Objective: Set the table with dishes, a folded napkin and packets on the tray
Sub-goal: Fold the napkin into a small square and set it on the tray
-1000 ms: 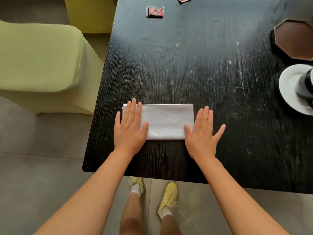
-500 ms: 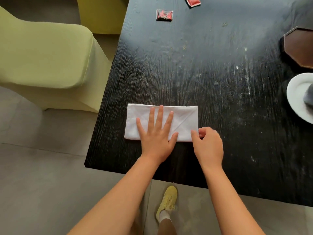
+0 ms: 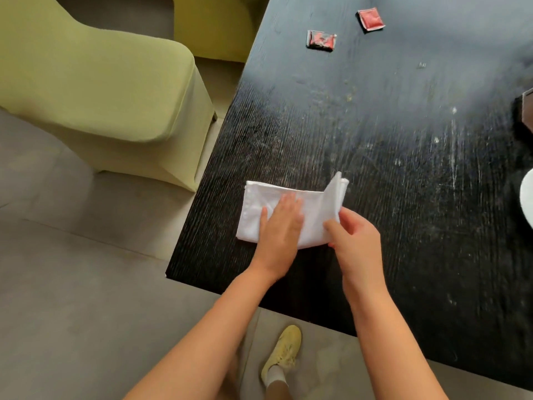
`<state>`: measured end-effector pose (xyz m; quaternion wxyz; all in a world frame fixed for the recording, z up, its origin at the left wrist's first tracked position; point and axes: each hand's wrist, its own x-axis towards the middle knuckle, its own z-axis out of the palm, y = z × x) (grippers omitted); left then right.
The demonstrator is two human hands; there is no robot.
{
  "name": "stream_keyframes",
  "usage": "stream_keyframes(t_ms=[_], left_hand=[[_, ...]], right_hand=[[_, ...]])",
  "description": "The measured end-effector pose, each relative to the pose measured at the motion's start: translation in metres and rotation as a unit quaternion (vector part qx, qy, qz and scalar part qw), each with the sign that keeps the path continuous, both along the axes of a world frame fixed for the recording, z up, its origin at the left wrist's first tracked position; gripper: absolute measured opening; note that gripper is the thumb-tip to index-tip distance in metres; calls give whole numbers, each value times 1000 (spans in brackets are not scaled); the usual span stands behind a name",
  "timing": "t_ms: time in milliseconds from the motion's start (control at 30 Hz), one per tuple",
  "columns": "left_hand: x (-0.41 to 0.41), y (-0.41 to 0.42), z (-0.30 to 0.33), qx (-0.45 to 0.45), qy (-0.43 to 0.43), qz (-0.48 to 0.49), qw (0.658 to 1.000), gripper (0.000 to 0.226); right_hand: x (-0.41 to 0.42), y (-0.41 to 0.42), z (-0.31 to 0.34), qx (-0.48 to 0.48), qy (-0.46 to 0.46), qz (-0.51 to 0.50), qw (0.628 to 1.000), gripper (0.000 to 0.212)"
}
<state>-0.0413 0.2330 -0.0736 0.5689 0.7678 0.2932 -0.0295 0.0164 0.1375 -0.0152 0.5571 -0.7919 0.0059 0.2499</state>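
A white folded napkin (image 3: 259, 209) lies near the front left corner of the black table (image 3: 375, 140). My left hand (image 3: 281, 220) presses flat on its middle, fingers together. My right hand (image 3: 353, 241) pinches the napkin's right end, which stands lifted off the table. Two red packets lie at the far side, one (image 3: 321, 39) to the left and one (image 3: 371, 19) further back. A white plate's rim (image 3: 527, 197) shows at the right edge, and a corner of the brown tray (image 3: 528, 109) above it.
A green covered chair (image 3: 101, 90) stands left of the table, a second one (image 3: 216, 24) behind it. The table's front edge runs just above my yellow shoe (image 3: 284, 352) on the grey floor.
My left hand slid from the napkin's left end to its middle. My right hand went from lying flat beside the napkin to pinching its right end and lifting it. The view shifted left.
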Motion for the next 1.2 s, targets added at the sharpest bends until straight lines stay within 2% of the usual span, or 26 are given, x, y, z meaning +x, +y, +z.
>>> stream_keyframes(t_ms=[33, 67, 100, 167, 333, 500, 633, 733, 867, 933, 1000, 1133, 1200], left_hand=[[-1, 6, 15, -148, -23, 89, 985, 46], [-2, 14, 25, -267, -37, 164, 949, 47], [-4, 24, 32, -333, -38, 204, 920, 51], [-7, 43, 42, -352, -15, 203, 914, 55], [-7, 69, 53, -167, -16, 179, 970, 10], [-17, 81, 45, 9, 2, 145, 989, 21], [-25, 82, 37, 142, -15, 111, 983, 20], [-26, 84, 28, 195, -24, 93, 976, 17], [-21, 87, 22, 178, -48, 109, 977, 20], [-17, 90, 18, 149, -42, 128, 980, 22], [-14, 93, 15, 163, -33, 141, 976, 24], [-19, 92, 9, 350, -21, 119, 929, 43], [-24, 88, 6, 410, -47, 18, 911, 52]], right_hand=[[-3, 8, 3, -5, -16, 15, 1000, 20], [-6, 15, 5, -20, -31, 28, 999, 20], [-11, 22, 5, -44, -48, 41, 997, 20], [-22, 34, 5, -102, -90, 66, 989, 26], [-46, 57, 0, -158, -153, 126, 967, 40], [-52, 51, -7, -121, -205, 181, 954, 34], [-43, 37, -17, -168, -330, 155, 916, 36], [-33, 31, -26, -201, -366, 158, 895, 45], [-26, 32, -36, -250, -358, 216, 874, 58], [-26, 37, -42, -279, -353, 259, 855, 58], [-27, 43, -50, -308, -336, 313, 833, 61], [-29, 49, -71, -350, -301, 365, 809, 63], [-28, 50, -77, -356, -297, 363, 808, 62]])
